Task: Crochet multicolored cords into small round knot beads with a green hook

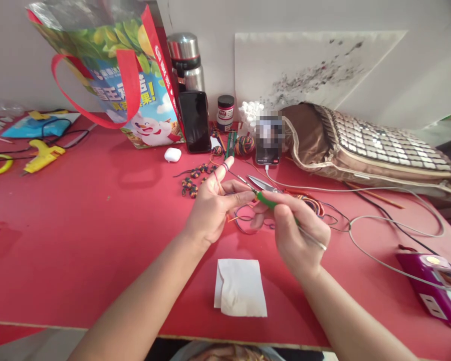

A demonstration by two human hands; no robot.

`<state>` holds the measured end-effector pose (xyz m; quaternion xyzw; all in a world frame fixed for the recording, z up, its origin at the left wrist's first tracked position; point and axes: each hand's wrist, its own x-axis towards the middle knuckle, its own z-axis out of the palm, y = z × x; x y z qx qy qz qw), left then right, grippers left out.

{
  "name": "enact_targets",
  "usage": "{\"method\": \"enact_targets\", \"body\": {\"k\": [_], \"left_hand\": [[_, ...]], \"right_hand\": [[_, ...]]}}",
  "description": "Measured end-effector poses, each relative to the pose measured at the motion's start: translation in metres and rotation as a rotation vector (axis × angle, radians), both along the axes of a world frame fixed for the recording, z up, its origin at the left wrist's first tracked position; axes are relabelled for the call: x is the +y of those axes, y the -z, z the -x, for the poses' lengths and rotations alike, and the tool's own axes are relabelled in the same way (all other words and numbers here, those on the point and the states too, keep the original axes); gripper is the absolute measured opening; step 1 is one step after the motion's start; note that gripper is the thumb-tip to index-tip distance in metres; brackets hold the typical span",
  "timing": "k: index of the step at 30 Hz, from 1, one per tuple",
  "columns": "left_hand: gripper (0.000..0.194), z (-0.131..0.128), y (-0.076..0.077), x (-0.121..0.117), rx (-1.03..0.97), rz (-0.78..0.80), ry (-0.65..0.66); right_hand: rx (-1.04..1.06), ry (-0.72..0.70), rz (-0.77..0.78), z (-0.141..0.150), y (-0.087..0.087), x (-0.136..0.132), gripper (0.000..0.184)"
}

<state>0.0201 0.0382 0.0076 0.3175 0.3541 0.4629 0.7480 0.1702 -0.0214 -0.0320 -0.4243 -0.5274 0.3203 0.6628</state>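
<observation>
My right hand [302, 230] is closed around a crochet hook with a green handle [267, 200]; its tip end reaches my left fingers. Thumb and fingers of my left hand [212, 208] pinch a small piece of multicoloured yarn work [254, 196], mostly hidden by the fingertips. Dark yarn loops round the raised left index finger. Loose strands of yarn [244, 225] hang below the hands. Just behind them lie scissors [261, 183] with their blades toward the left. Several small multicoloured yarn balls [190, 186] rest beyond my left hand.
A folded white paper [241, 288] lies in front of me. Behind stand a shopping bag [113, 85], a dark phone [194, 123], a steel flask [186, 60] and a charging phone [268, 143]. Its cable [379, 189] crosses right, past a cushion [383, 140]. A yellow glue gun [43, 155] lies left.
</observation>
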Motion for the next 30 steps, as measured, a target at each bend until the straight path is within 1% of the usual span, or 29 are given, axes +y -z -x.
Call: {"method": "enact_targets", "body": {"k": [1,3,6,10,15,18,23,30], "left_hand": [[0.134,0.001,0.000,0.001,-0.014,0.019,0.010],[0.134,0.004,0.001,0.004,-0.022,0.037,0.023],[0.132,0.006,0.001,0.005,0.004,0.044,0.039],[0.132,0.008,0.001,0.006,0.035,0.027,0.046],[0.132,0.010,-0.002,0.008,0.039,0.016,0.033],[0.136,0.011,-0.003,0.009,0.039,-0.012,0.025],[0.136,0.012,-0.004,0.010,0.038,-0.016,0.014],[0.151,0.012,-0.005,0.009,0.062,-0.024,0.018]], "right_hand": [[0.123,-0.049,0.073,0.000,0.000,0.002,0.023],[0.293,-0.110,0.177,-0.002,-0.001,0.007,0.030],[0.391,-0.171,0.245,-0.008,-0.004,0.013,0.032],[0.347,-0.225,0.248,-0.017,-0.011,0.015,0.026],[0.328,-0.244,0.205,-0.024,-0.017,0.015,0.016],[0.326,-0.231,0.183,-0.027,-0.018,0.015,0.015],[0.281,-0.250,0.173,-0.030,-0.018,0.014,0.016],[0.194,-0.272,0.123,-0.036,-0.017,0.015,0.013]]}}
